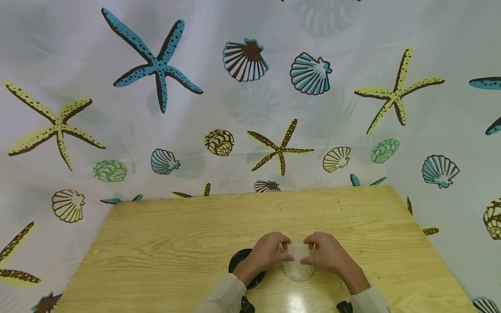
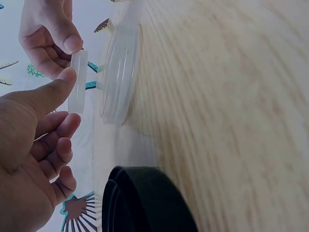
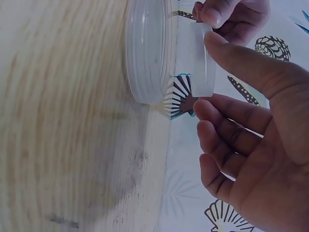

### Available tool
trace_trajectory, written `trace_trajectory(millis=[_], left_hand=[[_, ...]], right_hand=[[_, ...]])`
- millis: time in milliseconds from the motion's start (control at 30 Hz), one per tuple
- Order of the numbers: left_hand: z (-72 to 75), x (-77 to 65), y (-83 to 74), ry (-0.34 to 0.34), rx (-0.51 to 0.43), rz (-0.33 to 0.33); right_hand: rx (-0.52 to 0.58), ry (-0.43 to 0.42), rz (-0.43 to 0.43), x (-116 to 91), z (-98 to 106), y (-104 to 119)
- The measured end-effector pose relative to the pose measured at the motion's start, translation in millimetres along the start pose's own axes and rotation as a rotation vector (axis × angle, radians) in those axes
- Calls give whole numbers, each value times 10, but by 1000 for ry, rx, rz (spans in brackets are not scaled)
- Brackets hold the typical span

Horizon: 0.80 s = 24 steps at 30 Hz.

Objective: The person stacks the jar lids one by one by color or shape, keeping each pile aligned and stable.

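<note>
My left hand (image 1: pixel 267 253) and right hand (image 1: pixel 329 254) face each other near the front of the table. Between them they pinch a small, translucent white round disc with a raised rim (image 2: pixel 78 82), each with a thumb on its edge. In the right wrist view the disc (image 3: pixel 203 63) stays level, apart from the clear round plastic dish (image 3: pixel 145 53) below it. That dish (image 1: pixel 297 274) rests on the wood beneath both hands. Left of it lies a black round lid-like piece (image 1: pixel 238 259), partly covered by my left wrist in the head view.
The wooden table (image 1: pixel 176 243) reaches back to a white curtain (image 1: pixel 250 17) printed with starfish and shells, which surrounds it at the back and sides. The black piece (image 2: pixel 149 203) stands close to the left hand's side, with stepped rings along its edge.
</note>
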<state>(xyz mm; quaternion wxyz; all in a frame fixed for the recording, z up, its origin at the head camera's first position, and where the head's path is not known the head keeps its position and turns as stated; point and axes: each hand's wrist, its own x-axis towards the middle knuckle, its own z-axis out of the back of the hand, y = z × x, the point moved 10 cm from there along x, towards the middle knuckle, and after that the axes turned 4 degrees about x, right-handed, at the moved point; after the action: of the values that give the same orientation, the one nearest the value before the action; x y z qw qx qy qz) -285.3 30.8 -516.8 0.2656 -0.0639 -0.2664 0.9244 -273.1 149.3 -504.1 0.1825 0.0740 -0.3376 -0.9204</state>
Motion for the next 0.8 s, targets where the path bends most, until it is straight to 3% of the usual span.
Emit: trace_trajectory(millis=[200, 800], left_hand=[[-33, -25, 4, 31, -1, 20], [-105, -84, 21, 41, 17, 10]], right_hand=[[9, 13, 18, -23, -28, 12], [2, 59, 10, -51, -188, -12]])
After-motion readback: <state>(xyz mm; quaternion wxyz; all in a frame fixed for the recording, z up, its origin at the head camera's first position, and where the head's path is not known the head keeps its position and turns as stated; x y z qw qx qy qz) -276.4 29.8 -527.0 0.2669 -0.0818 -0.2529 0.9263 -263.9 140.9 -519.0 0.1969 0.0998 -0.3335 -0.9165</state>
